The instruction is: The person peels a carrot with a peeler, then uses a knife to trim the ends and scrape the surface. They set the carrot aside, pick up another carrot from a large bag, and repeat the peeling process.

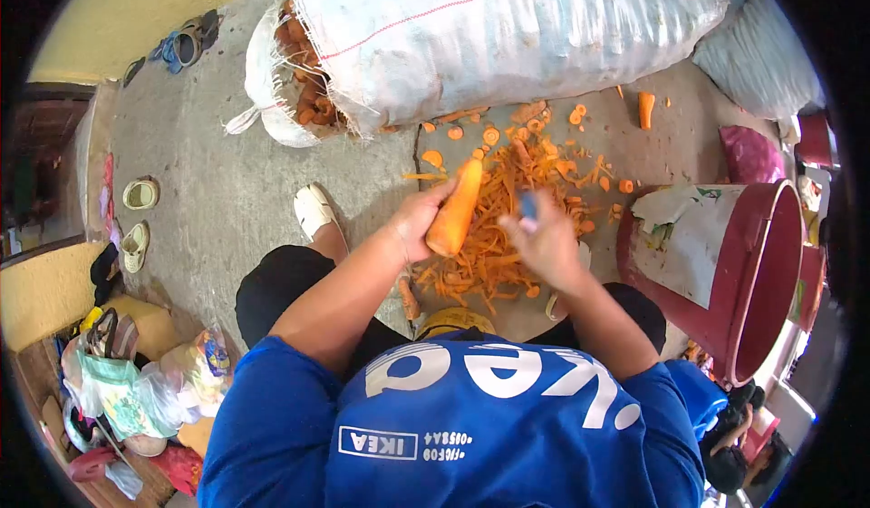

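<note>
My left hand (419, 224) is closed around a large peeled carrot (456, 209), held at a tilt with its thin end pointing away from me. To the right of it, my right hand (551, 243) is closed on a small blue tool (528, 204); motion smears it, so its exact kind cannot be made out. The tool is apart from the carrot. Below both hands, a pile of orange carrot peelings (507, 182) covers the ground, with cut carrot ends scattered about. An unpeeled carrot (409, 299) lies near my left knee.
A big white woven sack (507, 41) lies across the far side, its torn mouth showing carrots (313, 100). A dark red bin (716, 272) lies tipped at right. One carrot (645, 109) rests near the sack. Slippers (136, 245) and plastic bags (136, 395) are at left.
</note>
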`<move>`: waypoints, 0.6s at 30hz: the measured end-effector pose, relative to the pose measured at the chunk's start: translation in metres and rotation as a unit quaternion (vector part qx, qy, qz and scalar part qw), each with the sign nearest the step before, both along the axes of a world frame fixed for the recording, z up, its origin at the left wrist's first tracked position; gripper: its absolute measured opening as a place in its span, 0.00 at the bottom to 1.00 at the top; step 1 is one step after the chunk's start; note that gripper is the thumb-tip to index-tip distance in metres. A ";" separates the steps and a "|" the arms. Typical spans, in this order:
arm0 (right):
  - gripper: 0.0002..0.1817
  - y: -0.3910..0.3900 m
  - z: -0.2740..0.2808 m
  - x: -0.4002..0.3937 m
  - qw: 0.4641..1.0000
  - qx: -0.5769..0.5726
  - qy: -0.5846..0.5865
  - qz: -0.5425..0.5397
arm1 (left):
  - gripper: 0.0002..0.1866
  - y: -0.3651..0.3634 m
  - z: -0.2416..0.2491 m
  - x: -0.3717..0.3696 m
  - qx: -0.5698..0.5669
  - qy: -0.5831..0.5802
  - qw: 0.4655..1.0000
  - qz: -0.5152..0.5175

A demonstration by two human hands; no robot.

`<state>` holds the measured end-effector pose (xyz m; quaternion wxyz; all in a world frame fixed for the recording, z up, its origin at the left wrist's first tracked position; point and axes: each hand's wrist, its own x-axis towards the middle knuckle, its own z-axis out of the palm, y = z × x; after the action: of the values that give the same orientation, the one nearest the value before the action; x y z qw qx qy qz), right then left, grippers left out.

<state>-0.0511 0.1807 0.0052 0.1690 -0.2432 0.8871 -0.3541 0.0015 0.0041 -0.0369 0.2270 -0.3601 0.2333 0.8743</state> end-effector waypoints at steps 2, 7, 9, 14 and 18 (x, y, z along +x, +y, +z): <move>0.19 -0.001 -0.014 0.015 0.995 0.080 0.022 0.053 | 0.15 -0.007 0.000 0.001 0.038 0.016 0.999 0.009; 0.17 -0.001 -0.012 0.013 0.999 -0.015 -0.019 0.026 | 0.17 -0.001 0.020 -0.002 -0.003 0.093 0.996 -0.008; 0.15 0.000 -0.005 0.008 0.983 -0.129 -0.116 -0.066 | 0.18 0.006 0.024 -0.001 -0.054 0.096 0.994 -0.011; 0.09 0.014 -0.008 -0.040 0.858 -0.317 -0.241 -0.324 | 0.19 0.003 0.023 0.006 -0.068 0.070 0.994 -0.057; 0.08 0.024 -0.007 -0.042 0.760 -0.396 -0.384 -0.343 | 0.20 -0.001 0.006 0.009 0.002 0.047 0.996 -0.078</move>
<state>-0.0926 0.2045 -0.0018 0.2514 0.1886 0.5522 -0.7722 0.0108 0.0036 -0.0309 0.2837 -0.2988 0.2693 0.8705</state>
